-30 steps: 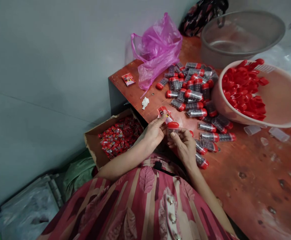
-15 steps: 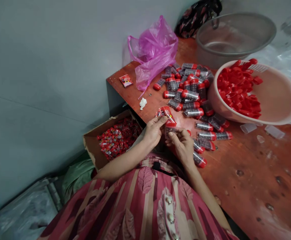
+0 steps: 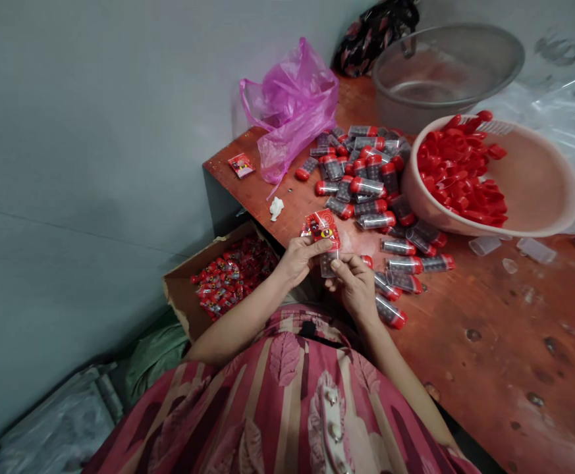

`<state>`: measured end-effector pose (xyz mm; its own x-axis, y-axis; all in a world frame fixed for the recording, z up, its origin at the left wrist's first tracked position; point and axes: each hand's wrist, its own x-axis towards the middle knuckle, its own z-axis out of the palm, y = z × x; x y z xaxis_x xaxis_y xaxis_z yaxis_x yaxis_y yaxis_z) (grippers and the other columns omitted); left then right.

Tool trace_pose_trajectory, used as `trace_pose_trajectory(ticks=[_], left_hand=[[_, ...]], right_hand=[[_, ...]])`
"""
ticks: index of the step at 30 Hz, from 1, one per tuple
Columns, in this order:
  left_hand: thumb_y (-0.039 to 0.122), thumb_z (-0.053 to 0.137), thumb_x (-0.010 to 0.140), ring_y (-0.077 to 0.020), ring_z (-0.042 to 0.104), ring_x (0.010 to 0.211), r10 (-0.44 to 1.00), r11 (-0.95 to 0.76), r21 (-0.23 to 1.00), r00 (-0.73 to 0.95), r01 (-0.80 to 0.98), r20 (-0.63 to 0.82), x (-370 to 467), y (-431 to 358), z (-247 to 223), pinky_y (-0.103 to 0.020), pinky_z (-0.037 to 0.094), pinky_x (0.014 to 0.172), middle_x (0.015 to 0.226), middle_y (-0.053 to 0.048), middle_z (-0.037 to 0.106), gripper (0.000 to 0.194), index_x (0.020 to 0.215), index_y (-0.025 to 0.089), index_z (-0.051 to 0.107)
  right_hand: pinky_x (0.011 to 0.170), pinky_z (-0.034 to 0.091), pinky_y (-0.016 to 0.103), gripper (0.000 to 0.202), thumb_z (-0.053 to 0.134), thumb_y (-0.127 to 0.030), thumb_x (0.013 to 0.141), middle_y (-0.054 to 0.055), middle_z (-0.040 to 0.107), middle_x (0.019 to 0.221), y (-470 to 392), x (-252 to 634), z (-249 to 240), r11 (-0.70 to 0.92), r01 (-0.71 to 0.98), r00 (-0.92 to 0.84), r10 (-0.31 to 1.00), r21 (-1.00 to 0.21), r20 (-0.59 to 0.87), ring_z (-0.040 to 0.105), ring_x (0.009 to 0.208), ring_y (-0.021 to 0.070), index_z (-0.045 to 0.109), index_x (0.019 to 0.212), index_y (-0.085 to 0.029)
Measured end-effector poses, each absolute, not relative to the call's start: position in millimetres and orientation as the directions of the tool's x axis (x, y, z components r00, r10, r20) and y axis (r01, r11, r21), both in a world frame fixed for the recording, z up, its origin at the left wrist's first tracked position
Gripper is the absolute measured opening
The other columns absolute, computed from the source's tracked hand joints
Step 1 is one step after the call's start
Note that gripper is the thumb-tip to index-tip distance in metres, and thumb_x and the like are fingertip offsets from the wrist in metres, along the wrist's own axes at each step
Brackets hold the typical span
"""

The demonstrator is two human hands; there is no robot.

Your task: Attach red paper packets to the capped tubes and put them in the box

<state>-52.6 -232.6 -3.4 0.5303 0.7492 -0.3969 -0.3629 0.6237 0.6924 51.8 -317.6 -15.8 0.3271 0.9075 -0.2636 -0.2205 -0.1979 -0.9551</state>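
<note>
At the table's near edge, my left hand (image 3: pixel 299 259) pinches a small red printed packet (image 3: pixel 319 222) between thumb and fingers. My right hand (image 3: pixel 357 282) grips the lower end of a clear tube with dark contents (image 3: pixel 327 265), thumb on top. The tube's upper end meets the packet under my left thumb; whether it is inside the packet I cannot tell. Close by on the right lies a pile of red-capped clear tubes (image 3: pixel 369 187) with dark contents. Below my left forearm stands a cardboard box (image 3: pixel 178 289) holding many red packets (image 3: pixel 228 276).
A pink basin (image 3: pixel 558 178) of red plastic pieces (image 3: pixel 460 171) stands at the right on the red table (image 3: pixel 465 368). Behind are a metal basin (image 3: pixel 445 105) and a purple plastic bag (image 3: pixel 300 99). A single red packet (image 3: pixel 241 165) lies near the left edge by a crumpled white scrap (image 3: pixel 276 209).
The packet has turned so more of its printed face shows. Both hands keep their grip at nearly the same place. The whole view has shifted slightly.
</note>
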Motion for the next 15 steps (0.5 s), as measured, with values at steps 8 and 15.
trace_pose_trajectory(ticks=[8,15], left_hand=[[0.028,0.081,0.055,-0.0148,0.063,0.063,0.738,0.634,0.708,0.515,-0.311,-0.435,-53.2,-231.8,-1.5,-0.029,0.05,0.067,0.069,-0.007,0.069,0.03,0.074,0.007,0.072],[0.027,0.081,0.055,-0.0158,0.064,0.065,0.705,0.646,0.703,0.586,-0.298,-0.399,-62.3,-227.4,1.9,-0.032,0.05,0.073,0.073,-0.008,0.071,0.03,0.076,0.008,0.072]], right_hand=[[0.048,0.043,0.023,0.018,0.063,-0.036,0.079,-0.004,0.06,0.061,-318.4,59.3,-8.9,-0.113,0.065,0.349,0.933,-0.991,-0.084,0.053,0.051,0.0109,0.061,0.087,-0.02],[0.046,0.039,0.022,0.017,0.064,-0.034,0.078,-0.006,0.055,0.058,-316.2,57.2,-10.5,-0.082,-0.02,0.278,0.957,-0.996,-0.085,0.049,0.047,0.0089,0.062,0.087,-0.02]])
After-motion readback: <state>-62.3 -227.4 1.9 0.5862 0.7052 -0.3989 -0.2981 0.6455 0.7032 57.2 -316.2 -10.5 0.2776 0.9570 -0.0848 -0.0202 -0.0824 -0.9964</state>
